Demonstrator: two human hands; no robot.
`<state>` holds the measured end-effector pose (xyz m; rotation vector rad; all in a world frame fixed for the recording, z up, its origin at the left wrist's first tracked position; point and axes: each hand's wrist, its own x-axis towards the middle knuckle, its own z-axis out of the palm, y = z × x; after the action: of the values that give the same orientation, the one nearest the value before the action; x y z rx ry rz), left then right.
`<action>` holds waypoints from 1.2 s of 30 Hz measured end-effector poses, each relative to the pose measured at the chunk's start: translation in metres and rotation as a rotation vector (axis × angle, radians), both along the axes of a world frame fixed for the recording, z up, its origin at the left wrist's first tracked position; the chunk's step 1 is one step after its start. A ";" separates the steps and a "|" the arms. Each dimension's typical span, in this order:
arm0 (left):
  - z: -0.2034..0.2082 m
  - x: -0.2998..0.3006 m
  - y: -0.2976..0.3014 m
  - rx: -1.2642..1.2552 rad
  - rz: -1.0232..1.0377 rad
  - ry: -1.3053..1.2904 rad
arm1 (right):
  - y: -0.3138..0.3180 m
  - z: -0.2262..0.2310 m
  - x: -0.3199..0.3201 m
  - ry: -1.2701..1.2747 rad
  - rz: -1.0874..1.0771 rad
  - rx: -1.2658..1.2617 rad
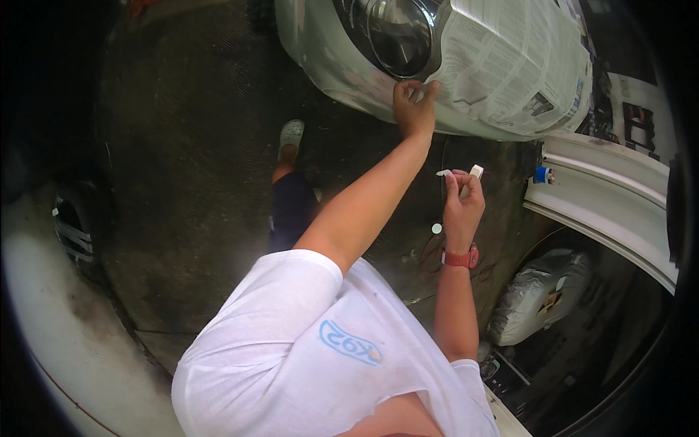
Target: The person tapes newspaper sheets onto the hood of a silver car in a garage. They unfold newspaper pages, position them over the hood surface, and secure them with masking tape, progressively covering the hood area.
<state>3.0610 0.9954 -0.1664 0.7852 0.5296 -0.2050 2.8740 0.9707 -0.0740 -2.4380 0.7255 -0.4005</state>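
Note:
My left hand [415, 105] reaches to the lower edge of a round car headlight [400, 36], beside the edge of the newspaper sheet [502, 65] spread over the bodywork. Its fingers are closed in a pinch; what is between them is hidden. Lower and to the right, my right hand [464, 207], with a red watch on the wrist, pinches a small off-white roll of tape [477, 172]. A short pale strip [443, 173] sticks out by its thumb. The silvery bumper [342, 80] curves below the headlight.
A pale car body panel [611, 178] stands at the right, with a blue roll [540, 175] at its end. Below it is a wheel wrapped in silver plastic [539, 298]. A pale disc [437, 229] shows below my right hand. Another car [51, 313] stands at the left.

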 end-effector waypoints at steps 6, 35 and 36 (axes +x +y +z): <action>0.011 -0.001 0.006 0.166 0.029 -0.022 | 0.001 0.015 0.033 -0.022 0.074 -0.039; -0.074 0.017 0.003 -0.360 -0.203 0.180 | -0.037 -0.008 0.212 0.025 0.904 -1.047; -0.075 0.015 -0.001 -0.392 -0.161 0.192 | -0.041 -0.007 0.217 0.052 0.965 -1.038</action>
<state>3.0761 0.9942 -0.2411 0.4264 0.5840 -0.5211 3.0905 0.9296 -0.0814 -3.3247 -0.9196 -0.3401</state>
